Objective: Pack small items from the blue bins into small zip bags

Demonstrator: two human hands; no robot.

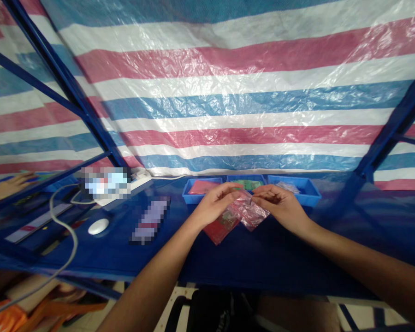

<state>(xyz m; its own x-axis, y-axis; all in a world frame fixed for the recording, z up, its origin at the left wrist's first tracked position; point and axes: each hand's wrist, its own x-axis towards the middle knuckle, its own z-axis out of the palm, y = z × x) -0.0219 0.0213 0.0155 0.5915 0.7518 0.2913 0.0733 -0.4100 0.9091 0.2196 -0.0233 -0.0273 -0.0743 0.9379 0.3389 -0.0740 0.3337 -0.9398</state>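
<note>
My left hand (216,203) is closed, thumb and fingers pinching the upper left edge of a shiny clear plastic bag (251,213). On the bag's other side, my right hand (279,203) grips its upper right edge between thumb and bent fingers. The bag has a pinkish tint, and what it contains is hard to make out. Below my left hand is a flat red packet (219,230) with some green on it, partly overlapped by the bag. Whether my left hand also touches this packet cannot be told.
Behind my hands stand three blue bins: one with red packets (203,186), one with green pieces (251,184), one with clear bags (288,186). Leftward on the blue table lie a blurred phone (150,221), a white mouse (98,226) and a cable (75,240). Another person's hand (15,184) shows far left.
</note>
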